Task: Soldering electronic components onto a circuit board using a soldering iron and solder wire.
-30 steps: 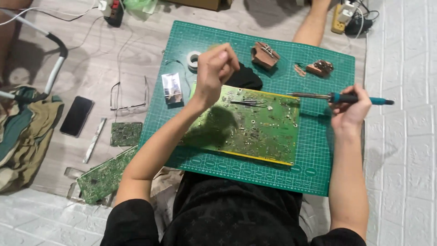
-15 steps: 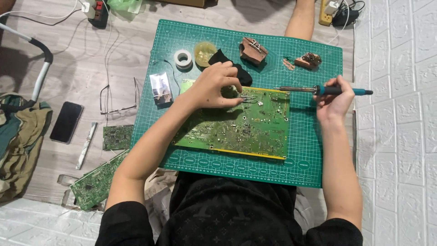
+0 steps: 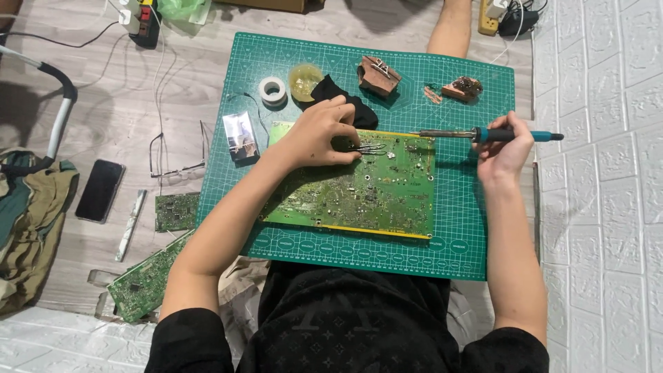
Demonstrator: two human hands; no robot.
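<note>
The green circuit board (image 3: 362, 190) lies flat on the green cutting mat (image 3: 456, 242), square in front of our lap, its long edge running left to right. We judge this keeps the populated face up and within reach of both arms.

Our left hand (image 3: 319, 135) rests on the board's upper left part, fingers curled around a pair of thin metal tweezers (image 3: 369, 148) whose tips point right across the board. The left grip is clenched on the tweezers; the heel of the hand presses the board, likely to steady both tool and board.

Our right hand (image 3: 507, 141) hovers just off the board's right edge, over the mat. Its grip is closed around the blue handle of a soldering iron (image 3: 483, 134), held level, with the dark tip aimed left and reaching the board's upper right corner. The tip is kept off the mat, we suppose because it is hot.

Beyond the board, along the mat's far edge: a roll of white tape (image 3: 272, 89), a round yellowish tin (image 3: 304, 78), a black cloth (image 3: 338, 97), and two brown wooden blocks (image 3: 378, 74) with metal bits.

Off the mat, on the floor at left: eyeglasses (image 3: 176, 148), a dark phone (image 3: 101, 190), and spare boards (image 3: 145, 280).
</note>
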